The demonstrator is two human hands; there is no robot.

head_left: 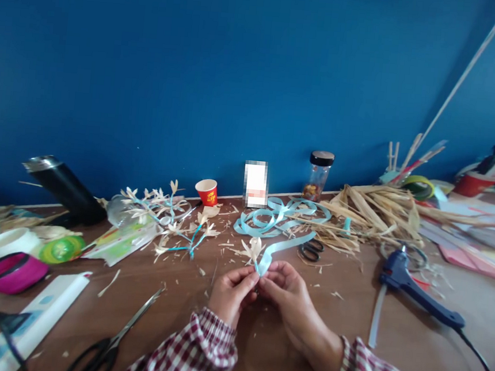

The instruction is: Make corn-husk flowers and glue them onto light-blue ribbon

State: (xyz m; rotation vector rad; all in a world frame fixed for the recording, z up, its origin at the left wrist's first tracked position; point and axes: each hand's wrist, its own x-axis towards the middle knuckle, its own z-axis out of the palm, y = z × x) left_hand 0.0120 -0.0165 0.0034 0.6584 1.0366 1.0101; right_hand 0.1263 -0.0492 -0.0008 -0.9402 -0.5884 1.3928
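My left hand (232, 291) pinches the stem of a small pale flower (253, 249) that looks made of dried husk. Close against it, my right hand (288, 293) pinches a light blue ribbon (283, 246) at the flower's base. One end of the ribbon rises from my fingers toward the back right. The fingertips of both hands nearly meet, and the stem below them is mostly hidden. Beyond the hands lies a loose coil of blue ribbon (244, 227). Left of it rests a branch of finished husk flowers (193, 243) with blue-wrapped stems.
Scissors (107, 343) lie at front left near a power strip (40, 317). A blue glue gun (420, 296) with a cord is at right. Dried husks (366, 210), a lidded jar (317, 177), a red paper cup (207, 192) and a black bottle (63, 189) stand or lie toward the wall.
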